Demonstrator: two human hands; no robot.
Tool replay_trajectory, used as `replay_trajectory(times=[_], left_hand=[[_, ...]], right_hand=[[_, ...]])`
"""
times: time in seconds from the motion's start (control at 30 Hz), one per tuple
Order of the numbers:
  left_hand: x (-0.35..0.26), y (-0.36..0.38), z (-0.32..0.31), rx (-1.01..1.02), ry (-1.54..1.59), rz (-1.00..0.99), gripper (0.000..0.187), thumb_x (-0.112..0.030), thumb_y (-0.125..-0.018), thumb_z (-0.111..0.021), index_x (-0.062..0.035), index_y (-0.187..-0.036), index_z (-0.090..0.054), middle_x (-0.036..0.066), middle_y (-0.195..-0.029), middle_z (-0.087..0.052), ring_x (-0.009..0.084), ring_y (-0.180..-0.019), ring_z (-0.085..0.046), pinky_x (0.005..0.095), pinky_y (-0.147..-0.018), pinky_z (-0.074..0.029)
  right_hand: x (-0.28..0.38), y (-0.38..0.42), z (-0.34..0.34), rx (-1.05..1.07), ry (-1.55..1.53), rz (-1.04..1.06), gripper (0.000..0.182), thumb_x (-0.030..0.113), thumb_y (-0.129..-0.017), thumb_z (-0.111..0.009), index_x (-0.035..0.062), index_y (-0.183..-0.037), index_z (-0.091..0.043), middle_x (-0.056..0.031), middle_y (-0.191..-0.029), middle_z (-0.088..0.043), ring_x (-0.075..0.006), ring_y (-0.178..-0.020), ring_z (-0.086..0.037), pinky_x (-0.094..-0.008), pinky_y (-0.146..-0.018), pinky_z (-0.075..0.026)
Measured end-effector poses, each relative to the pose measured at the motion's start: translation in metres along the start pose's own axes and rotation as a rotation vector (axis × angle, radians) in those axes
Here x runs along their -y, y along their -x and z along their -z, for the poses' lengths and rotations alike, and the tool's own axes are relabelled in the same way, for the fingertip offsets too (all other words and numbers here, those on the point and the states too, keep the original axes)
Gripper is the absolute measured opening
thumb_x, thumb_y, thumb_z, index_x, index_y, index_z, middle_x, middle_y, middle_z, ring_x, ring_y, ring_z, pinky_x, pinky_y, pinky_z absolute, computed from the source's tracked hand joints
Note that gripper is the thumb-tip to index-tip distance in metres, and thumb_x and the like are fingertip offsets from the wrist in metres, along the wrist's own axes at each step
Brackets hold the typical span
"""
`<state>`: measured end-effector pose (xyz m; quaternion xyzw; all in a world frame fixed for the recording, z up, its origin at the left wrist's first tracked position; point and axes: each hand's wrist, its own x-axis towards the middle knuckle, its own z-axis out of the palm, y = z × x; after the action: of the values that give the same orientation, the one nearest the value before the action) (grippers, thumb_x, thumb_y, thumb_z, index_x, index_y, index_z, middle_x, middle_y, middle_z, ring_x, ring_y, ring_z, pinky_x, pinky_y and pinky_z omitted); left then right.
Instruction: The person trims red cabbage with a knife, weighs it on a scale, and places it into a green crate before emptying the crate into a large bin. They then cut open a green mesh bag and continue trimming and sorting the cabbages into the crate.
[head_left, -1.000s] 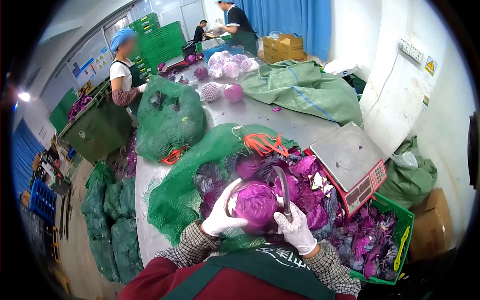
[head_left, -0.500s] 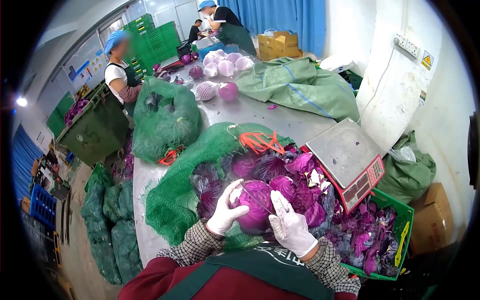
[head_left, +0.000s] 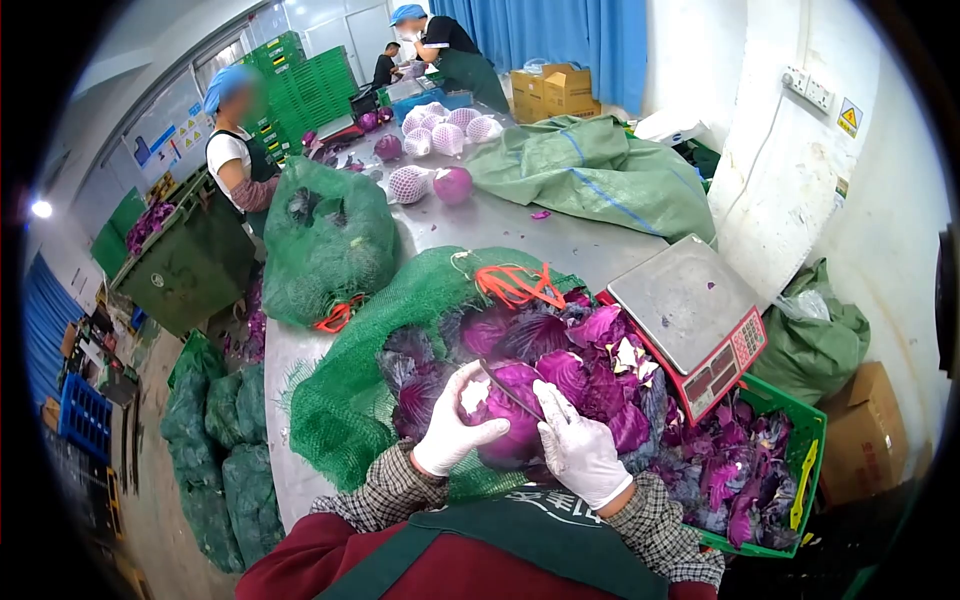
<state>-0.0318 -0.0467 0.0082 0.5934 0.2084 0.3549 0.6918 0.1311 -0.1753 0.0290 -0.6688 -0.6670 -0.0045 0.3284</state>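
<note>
A red cabbage head point(head_left: 515, 415) rests against a pile of purple cabbages and loose leaves point(head_left: 560, 350) on a steel table. My left hand point(head_left: 452, 430), in a white glove, holds the head from its left side, beside the pale cut stem. My right hand point(head_left: 578, 450), also gloved, grips a knife point(head_left: 508, 388). The dark blade lies slanted across the top of the head.
An open green net sack point(head_left: 370, 350) lies left of the pile and a full tied one point(head_left: 325, 240) stands behind. A scale point(head_left: 690, 310) sits right, above a green crate of leaves point(head_left: 745, 480). Netted cabbages point(head_left: 425, 180) and other workers are at the far end.
The knife has swung from upright on the right of the head down to a slant across its top. My right hand shifted up onto the head, which turned slightly.
</note>
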Motion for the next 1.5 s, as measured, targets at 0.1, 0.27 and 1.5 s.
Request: replay_trajectory(times=[0.1,0.27,1.5], left_hand=[[-0.008,-0.001,0.002,0.042,-0.038,0.009,0.090,-0.003,-0.063,-0.082,0.0017,-0.138,-0.033,0.009,-0.128,-0.048,0.0168,-0.118,-0.046,0.0312,-0.103,-0.036],[-0.016,-0.003,0.019,0.189,-0.214,-0.015,0.095,-0.009,-0.060,-0.084,-0.0014,-0.140,-0.034,0.007,-0.124,-0.050,0.0162,-0.116,-0.047,0.0309,-0.101,-0.037],[-0.019,-0.012,0.018,0.162,0.769,0.198,0.081,-0.040,-0.068,-0.069,-0.0037,-0.135,-0.041,0.019,-0.132,-0.050,0.0334,-0.121,-0.050,0.0495,-0.105,-0.040]], right_hand=[[0.003,-0.002,0.012,0.020,-0.140,-0.058,0.037,0.011,-0.093,-0.051,-0.0003,-0.128,-0.050,-0.0187,-0.114,-0.062,-0.0302,-0.079,-0.067,-0.0342,-0.062,-0.055],[-0.021,0.000,-0.001,-0.191,-0.440,-0.101,0.032,0.020,-0.099,-0.046,-0.0008,-0.122,-0.055,-0.0086,-0.086,-0.066,-0.0172,-0.056,-0.062,-0.0262,-0.053,-0.050],[-0.010,-0.012,0.012,0.028,-1.002,-0.349,0.070,0.022,-0.081,-0.073,0.0032,-0.139,-0.039,-0.0125,-0.125,-0.054,-0.0152,-0.093,-0.059,-0.0279,-0.078,-0.050]])
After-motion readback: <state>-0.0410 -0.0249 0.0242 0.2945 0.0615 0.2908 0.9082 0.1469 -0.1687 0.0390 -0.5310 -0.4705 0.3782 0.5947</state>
